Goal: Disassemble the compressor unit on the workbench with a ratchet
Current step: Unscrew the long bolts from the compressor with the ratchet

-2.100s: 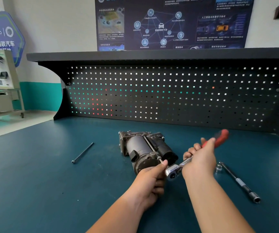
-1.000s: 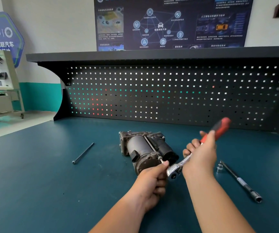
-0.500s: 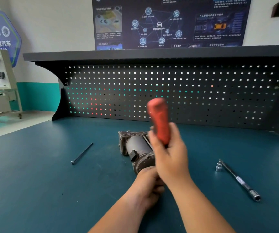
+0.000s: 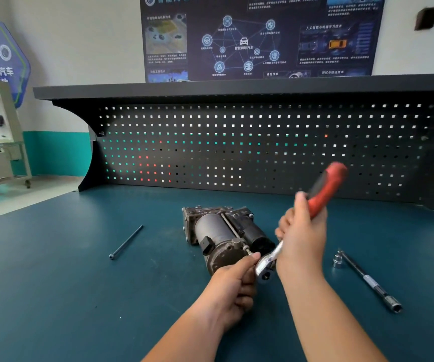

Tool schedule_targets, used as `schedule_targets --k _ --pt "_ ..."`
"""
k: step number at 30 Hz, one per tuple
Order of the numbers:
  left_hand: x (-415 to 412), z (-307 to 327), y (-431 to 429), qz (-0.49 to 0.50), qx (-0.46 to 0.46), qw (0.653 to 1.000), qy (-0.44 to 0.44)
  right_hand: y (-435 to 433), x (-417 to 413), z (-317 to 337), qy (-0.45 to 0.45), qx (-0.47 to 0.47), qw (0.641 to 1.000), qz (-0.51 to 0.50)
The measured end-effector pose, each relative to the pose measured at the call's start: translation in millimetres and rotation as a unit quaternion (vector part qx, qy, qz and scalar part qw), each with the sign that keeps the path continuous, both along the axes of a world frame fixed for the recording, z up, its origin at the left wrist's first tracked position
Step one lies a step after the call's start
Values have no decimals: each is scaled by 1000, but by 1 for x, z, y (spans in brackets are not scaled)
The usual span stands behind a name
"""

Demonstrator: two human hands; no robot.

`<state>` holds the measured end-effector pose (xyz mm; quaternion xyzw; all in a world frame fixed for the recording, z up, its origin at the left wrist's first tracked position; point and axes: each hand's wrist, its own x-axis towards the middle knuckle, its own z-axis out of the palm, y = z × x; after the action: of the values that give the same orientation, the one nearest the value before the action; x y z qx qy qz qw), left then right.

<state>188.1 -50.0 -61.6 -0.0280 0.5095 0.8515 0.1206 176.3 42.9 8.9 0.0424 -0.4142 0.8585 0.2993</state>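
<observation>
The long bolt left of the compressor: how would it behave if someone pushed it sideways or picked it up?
The long bolt is a thin round rod lying flat on the smooth workbench, so it would probably roll. It looks like straight metal, so likely stiff. Being so slim, probably light.

left hand: bare | right hand: blurred, seemingly bare | 2 forearms: bare

Compressor unit on workbench, bolt left, extension bar right
</observation>
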Motion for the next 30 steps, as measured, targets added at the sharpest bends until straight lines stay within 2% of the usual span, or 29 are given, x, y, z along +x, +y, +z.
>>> schedule_targets --k 2,3,5,7,8,9,10,12,14,16,18,20,21,23,26,28,30 --pt "-4 -3 -1 10 -25 1000 10 -12 14 1 79 167 983 -12" --pt "-6 -5 -1 12 -31 999 15 -17 19 -2 117 250 961 -23" --pt "-6 -7 3 19 -21 999 42 -25 25 -11 201 412 888 -41" --pt "-5 -6 8 21 109 990 88 -33 29 -18 245 520 817 -45" --pt "-4 -7 9 22 171 980 104 -35 30 -20 253 542 800 -51" --pt "-4 -8 10 21 191 974 116 -35 29 -21 258 541 798 -58" --pt "-3 -7 9 14 167 978 121 -34 28 -21 260 522 810 -66" --pt "-1 -8 7 10 39 994 106 -31 26 -18 234 437 865 -81" --pt "-2 -8 4 21 -26 996 79 -24 23 -11 150 298 940 -75" --pt "-1 -4 2 28 -19 998 50 -13 11 -5 51 122 990 -37" --pt "-1 -3 3 32 0 999 43 4 -1 -3 -54 -64 996 5" --pt "-1 -3 3 30 21 998 42 18 -10 -8 -153 -214 963 54" --pt "-2 -3 3 28 21 998 45 21 -12 -12 -186 -253 947 73" --pt "-1 -1 3 23 18 999 44 23 -16 -18 -205 -272 936 87" --pt "2 -1 3 22 19 999 23 16 -14 -11 -135 -190 971 46" --pt "1 -1 2 14 5 1000 5 5 -5 -3 -46 -56 997 15" --pt "-1 -3 1 10 -25 1000 2 -6 10 0 54 130 990 10"
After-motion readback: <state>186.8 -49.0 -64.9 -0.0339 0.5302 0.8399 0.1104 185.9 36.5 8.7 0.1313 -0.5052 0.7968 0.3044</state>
